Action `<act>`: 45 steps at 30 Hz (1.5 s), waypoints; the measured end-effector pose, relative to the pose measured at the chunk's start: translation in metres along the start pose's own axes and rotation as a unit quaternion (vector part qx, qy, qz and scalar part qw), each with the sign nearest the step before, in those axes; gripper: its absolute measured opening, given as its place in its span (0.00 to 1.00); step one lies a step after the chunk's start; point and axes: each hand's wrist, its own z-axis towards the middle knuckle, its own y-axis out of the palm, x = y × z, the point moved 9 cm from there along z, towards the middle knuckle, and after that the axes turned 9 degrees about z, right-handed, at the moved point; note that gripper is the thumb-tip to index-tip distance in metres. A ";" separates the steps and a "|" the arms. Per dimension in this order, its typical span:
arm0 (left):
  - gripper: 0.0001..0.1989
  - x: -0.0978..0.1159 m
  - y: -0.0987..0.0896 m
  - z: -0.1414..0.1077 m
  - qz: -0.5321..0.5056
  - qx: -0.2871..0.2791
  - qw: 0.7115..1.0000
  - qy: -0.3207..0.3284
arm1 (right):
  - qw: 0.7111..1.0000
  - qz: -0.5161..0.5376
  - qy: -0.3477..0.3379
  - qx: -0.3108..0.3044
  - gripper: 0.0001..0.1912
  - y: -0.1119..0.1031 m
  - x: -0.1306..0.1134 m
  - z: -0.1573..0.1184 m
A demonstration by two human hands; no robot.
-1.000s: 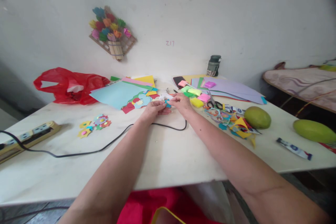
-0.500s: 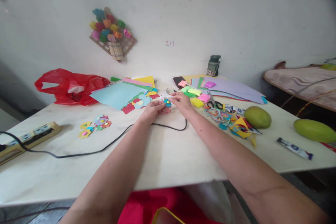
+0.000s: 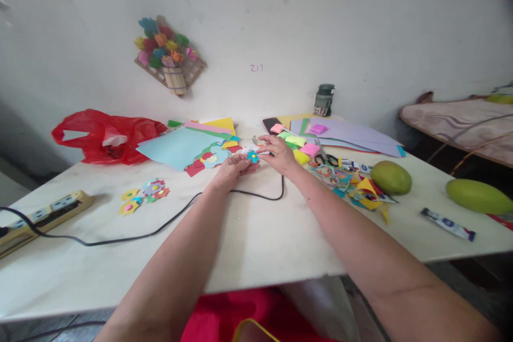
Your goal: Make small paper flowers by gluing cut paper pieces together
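Note:
My left hand [image 3: 235, 166] pinches a small blue paper flower [image 3: 253, 156] with a yellow centre, held a little above the table. Just to its right is my right hand [image 3: 278, 152], thumb and forefinger curled close to the flower's edge; whether they touch it or hold some tiny piece is too small to tell. Behind the hands lie cut paper shapes [image 3: 212, 157] in red, pale blue and green. Several finished-looking paper flowers [image 3: 145, 196] rest on the table to the left. Soft bright clay packets [image 3: 295, 140] sit beyond my right wrist.
A black cord [image 3: 160, 228] runs from a power strip [image 3: 52, 214] across the table. A red plastic bag [image 3: 116, 136] and coloured sheets [image 3: 172, 145] lie behind. On the right are scissors [image 3: 326, 159], paper scraps [image 3: 363, 192], green mangoes [image 3: 391, 177], a glue tube [image 3: 449, 224] and a bottle [image 3: 324, 100].
My right hand's fingers have lifted slightly and loosened beside the flower. The flower stays in my left hand, turned a little more toward the camera. The view has shifted slightly.

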 end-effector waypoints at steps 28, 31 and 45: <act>0.08 -0.007 0.013 0.000 -0.007 -0.079 0.996 -0.029 | 0.993 0.102 0.031 -0.055 0.04 0.012 0.005 -0.001; 0.07 -0.006 0.012 0.001 -0.010 -0.073 0.997 -0.026 | 0.990 0.117 0.061 -0.044 0.03 0.014 0.007 -0.002; 0.07 -0.005 0.008 0.001 -0.006 -0.058 0.998 -0.019 | 0.989 0.135 0.058 -0.020 0.03 -0.004 0.008 0.002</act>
